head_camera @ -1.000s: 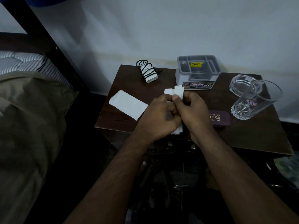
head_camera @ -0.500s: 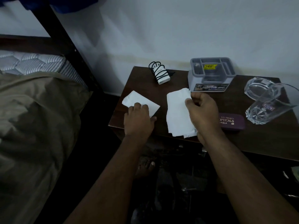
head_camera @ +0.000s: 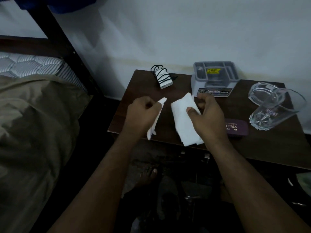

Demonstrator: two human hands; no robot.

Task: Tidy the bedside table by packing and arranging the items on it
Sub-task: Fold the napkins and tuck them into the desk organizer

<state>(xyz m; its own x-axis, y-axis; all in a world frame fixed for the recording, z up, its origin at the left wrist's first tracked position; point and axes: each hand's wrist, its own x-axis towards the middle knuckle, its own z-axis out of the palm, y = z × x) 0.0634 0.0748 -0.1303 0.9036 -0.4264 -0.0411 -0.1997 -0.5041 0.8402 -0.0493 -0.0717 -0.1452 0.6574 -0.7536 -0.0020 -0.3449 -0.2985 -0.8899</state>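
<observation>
Currently: both hands hold tissues above the bedside table (head_camera: pixel 144 84).

Left hand (head_camera: pixel 143 115) is curled shut around one folded tissue (head_camera: pixel 155 121), whose ends show above and below the fist. Right hand (head_camera: pixel 206 115) pinches a second, wider tissue (head_camera: pixel 182 121) between thumb and fingers — its lower edge hangs over the table's front edge. To do this step well, it seems best to bring the two tissues together edge to edge, press them flat into one stack, then seat them in the grey organiser (head_camera: pixel 214 78) at the back, or beside it. Keep the forearms low and clear of the drinking glass (head_camera: pixel 276 111) and glass ashtray (head_camera: pixel 261 91) on the right — both look easy to knock. Charger with wrapped cable (head_camera: pixel 162 78) and spectacle case (head_camera: pixel 236 127) lie apart, untouched.
</observation>
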